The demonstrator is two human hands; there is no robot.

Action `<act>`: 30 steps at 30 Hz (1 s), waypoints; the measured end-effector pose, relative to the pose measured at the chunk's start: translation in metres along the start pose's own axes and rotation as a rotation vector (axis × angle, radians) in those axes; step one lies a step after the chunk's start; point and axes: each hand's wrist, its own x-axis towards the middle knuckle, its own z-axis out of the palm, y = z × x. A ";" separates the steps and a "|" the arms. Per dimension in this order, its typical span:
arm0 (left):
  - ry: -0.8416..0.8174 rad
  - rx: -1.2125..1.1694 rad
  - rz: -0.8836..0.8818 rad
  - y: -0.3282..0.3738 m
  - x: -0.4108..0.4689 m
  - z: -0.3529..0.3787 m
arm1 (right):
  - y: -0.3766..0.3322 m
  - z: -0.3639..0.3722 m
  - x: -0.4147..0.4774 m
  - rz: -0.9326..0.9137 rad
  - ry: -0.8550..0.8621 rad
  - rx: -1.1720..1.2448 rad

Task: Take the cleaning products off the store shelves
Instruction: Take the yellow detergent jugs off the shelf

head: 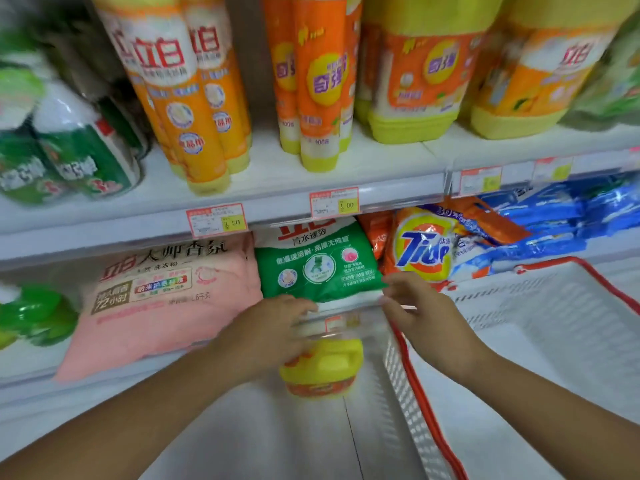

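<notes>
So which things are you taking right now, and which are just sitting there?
Being taken:
- green and white detergent bag, with the left hand and right hand at its lower edge
- white plastic basket with red rim, probably where it goes

Just sitting there for now:
- pink detergent bag
- orange Tide bag
- tall orange bottles
- yellow jug

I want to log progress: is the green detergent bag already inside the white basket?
No, the green detergent bag lies on the shelf, both hands at its front edge, while the white basket sits to its right.
</notes>
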 end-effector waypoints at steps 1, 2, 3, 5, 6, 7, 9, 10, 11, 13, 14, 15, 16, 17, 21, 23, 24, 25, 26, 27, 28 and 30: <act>0.099 0.022 0.085 0.021 0.001 -0.018 | -0.008 -0.015 0.008 -0.032 0.071 0.036; 0.205 0.044 0.171 0.041 0.005 -0.033 | -0.017 -0.030 0.017 -0.063 0.146 0.068; 0.306 0.071 0.249 0.061 0.014 -0.048 | -0.024 -0.045 0.029 -0.098 0.227 0.088; 0.504 0.135 0.403 0.090 0.042 -0.072 | -0.034 -0.072 0.055 -0.155 0.371 0.102; 0.599 0.185 0.462 0.099 0.061 -0.080 | -0.038 -0.085 0.068 -0.180 0.422 0.113; 0.646 0.227 0.484 0.106 0.081 -0.085 | -0.042 -0.096 0.081 -0.205 0.466 0.117; 0.600 0.285 0.431 0.111 0.117 -0.092 | -0.048 -0.117 0.109 -0.259 0.515 0.124; 0.553 0.293 0.374 0.110 0.131 -0.092 | -0.049 -0.126 0.125 -0.285 0.530 0.124; 0.535 0.297 0.334 0.108 0.142 -0.090 | -0.050 -0.135 0.142 -0.301 0.534 0.104; 0.582 0.400 0.309 0.101 0.156 -0.084 | -0.049 -0.150 0.174 -0.342 0.499 0.086; 0.637 0.472 0.321 0.099 0.159 -0.080 | -0.047 -0.156 0.189 -0.348 0.476 0.089; 0.690 0.526 0.339 0.096 0.162 -0.076 | -0.045 -0.161 0.200 -0.330 0.465 0.102; 0.752 0.559 0.369 0.093 0.166 -0.073 | -0.043 -0.164 0.211 -0.316 0.450 0.132; 0.779 0.576 0.395 0.093 0.169 -0.071 | -0.044 -0.167 0.216 -0.297 0.420 0.181; 0.825 0.593 0.437 0.092 0.170 -0.069 | -0.045 -0.172 0.233 -0.269 0.254 0.382; 0.825 0.589 0.424 0.093 0.170 -0.069 | -0.048 -0.173 0.236 -0.279 0.241 0.401; 0.835 0.586 0.421 0.093 0.171 -0.068 | -0.049 -0.171 0.236 -0.292 0.263 0.380; 0.834 0.587 0.417 0.092 0.171 -0.068 | -0.048 -0.170 0.235 -0.298 0.285 0.346; 0.831 0.592 0.416 0.092 0.171 -0.068 | -0.047 -0.168 0.234 -0.301 0.293 0.333; 0.823 0.594 0.409 0.092 0.171 -0.068 | -0.046 -0.168 0.230 -0.301 0.285 0.331; 0.828 0.593 0.408 0.092 0.171 -0.068 | -0.046 -0.169 0.226 -0.299 0.261 0.347; 0.806 0.570 0.402 0.092 0.170 -0.067 | -0.046 -0.172 0.221 -0.288 0.223 0.371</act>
